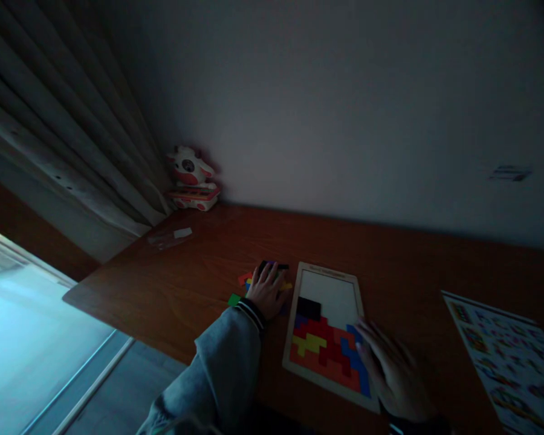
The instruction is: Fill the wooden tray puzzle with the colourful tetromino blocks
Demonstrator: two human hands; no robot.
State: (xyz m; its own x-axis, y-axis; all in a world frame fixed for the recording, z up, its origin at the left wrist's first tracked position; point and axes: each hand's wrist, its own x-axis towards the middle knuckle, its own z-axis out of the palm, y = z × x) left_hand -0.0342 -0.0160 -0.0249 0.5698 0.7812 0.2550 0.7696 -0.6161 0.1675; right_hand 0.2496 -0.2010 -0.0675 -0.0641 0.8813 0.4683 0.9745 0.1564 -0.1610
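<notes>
A wooden puzzle board [321, 377] lies on the table in front of me. Coloured block pieces [315, 343] fill its lower part, and its upper part shows the pale base [326, 294]. Left of the board, my left hand [268, 293] rests palm down with fingers spread over a small pile of loose pieces, which it partly hides. Among those, a green piece [234, 299] and an orange piece [243, 279] stick out. My right hand [390, 365] is at the board's right edge, its fingers stretched out near the blue pieces [357, 356], holding nothing that I can see.
A printed picture sheet [510, 359] lies at the right of the brown table [199, 272]. At the back left stands a cow-shaped toy [193, 178] with a keyboard, and near it a clear plastic bag [165, 240]. Curtains hang at the left; a wall rises behind.
</notes>
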